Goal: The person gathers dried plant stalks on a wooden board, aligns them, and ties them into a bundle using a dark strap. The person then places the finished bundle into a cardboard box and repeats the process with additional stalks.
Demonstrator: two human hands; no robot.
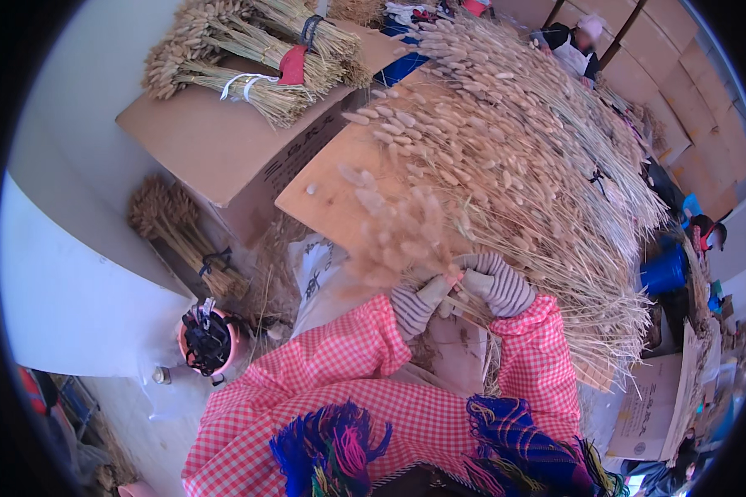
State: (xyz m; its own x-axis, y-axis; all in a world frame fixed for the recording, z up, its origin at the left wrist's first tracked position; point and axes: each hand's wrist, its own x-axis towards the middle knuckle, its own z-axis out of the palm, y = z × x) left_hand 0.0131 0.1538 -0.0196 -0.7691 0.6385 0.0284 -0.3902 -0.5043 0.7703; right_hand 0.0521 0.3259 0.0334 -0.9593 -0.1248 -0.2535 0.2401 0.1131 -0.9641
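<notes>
Both hands wear grey gloves with striped cuffs and meet just past the near edge of the wooden table. My left hand (424, 299) and my right hand (491, 282) close together around the stems of a small bunch of dried bunny-tail grass (404, 227). Its fluffy heads point away to the left and look blurred; the stem ends show below my hands. A broad heap of the same dried grass (503, 143) covers much of the wooden tabletop (329, 180), heads towards the left and cut stems towards the right.
Tied bundles of grass (261, 56) lie on a cardboard box (180, 143) at the upper left. More bundles (193, 242) lie below it, near a pink bucket (239, 341) of black straps. A white sack (314, 279) rests beside the table. Another person (572, 53) is at the far side.
</notes>
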